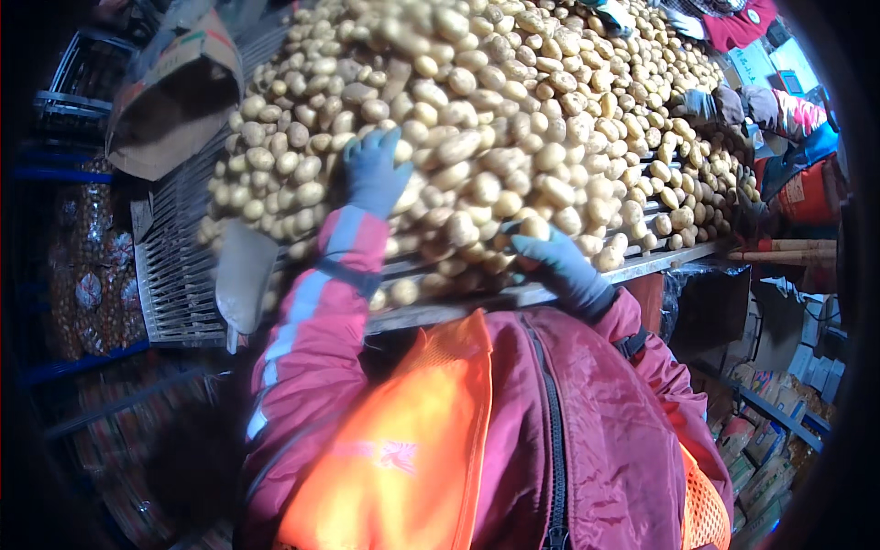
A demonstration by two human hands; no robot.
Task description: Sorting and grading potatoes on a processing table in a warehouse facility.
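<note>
A thick layer of potatoes (481,185) covers a slatted metal table (185,268) before me. My left hand (377,172), in a blue-grey work glove, reaches into the heap, fingers spread and touching potatoes, none gripped that I can see. Near the table's front edge is my right hand (567,265), gloved alike. Its fingers and thumb curl around a potato (535,228), with part of the grip hidden. Left of my left forearm, a pale scoop (244,275) lies at the edge of the heap, its handle towards me.
An open cardboard box (175,96) sits on the slats at left. Across the heap are other people's gloved hands (684,24), with more at right (698,106). Bagged potatoes (93,275) fill a blue rack at far left. Stacked cartons (763,419) stand at lower right.
</note>
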